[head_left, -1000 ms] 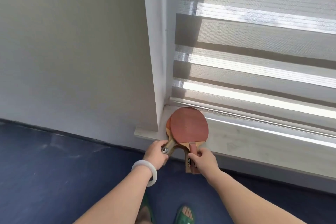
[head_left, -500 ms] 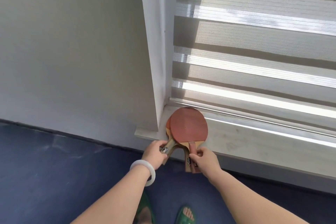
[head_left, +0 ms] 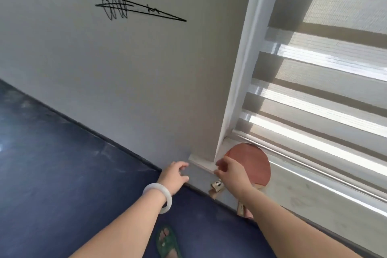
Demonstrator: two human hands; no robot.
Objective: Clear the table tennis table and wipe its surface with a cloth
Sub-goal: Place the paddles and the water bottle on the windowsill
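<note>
Far left, dark blue smooth floor point(head_left: 62, 174), scuffed pale in places, running along the foot of a plain grey-white wall point(head_left: 125, 79). The join is a dark line slanting down to the right. Black scribbled signature mark point(head_left: 123, 4) high on the wall. Floor is open on the left side. Left hand point(head_left: 174, 176), white smooth bangle point(head_left: 169, 199) on the wrist, is held in front of the wall just below the sill corner. Its fingers point(head_left: 182, 165) are loosely curled and narrow, holding nothing. Below, a foot in a green open-toed sandal point(head_left: 169, 241) stands on the floor. The wall corner ends at a white window frame point(head_left: 240, 69). A pale wood-grain window sill point(head_left: 303, 195) juts out from under it, front edge overhanging the floor. Right hand point(head_left: 232, 176) is above the sill corner, fingers bent, small gap between thumb and fingertips, nothing pinched. Cannot tell whether the palm touches what lies beneath. The round red-rubber table tennis paddles point(head_left: 253, 161) lie stacked flat on the sill, tucked into the frame corner. Two light wooden handles point(head_left: 216, 187) stick out past the sill edge over the floor. Right of them the sill is bare and sunlit. Behind is a grey-and-sheer striped roller blind point(head_left: 324, 90), its bottom rail close above the sill.
</note>
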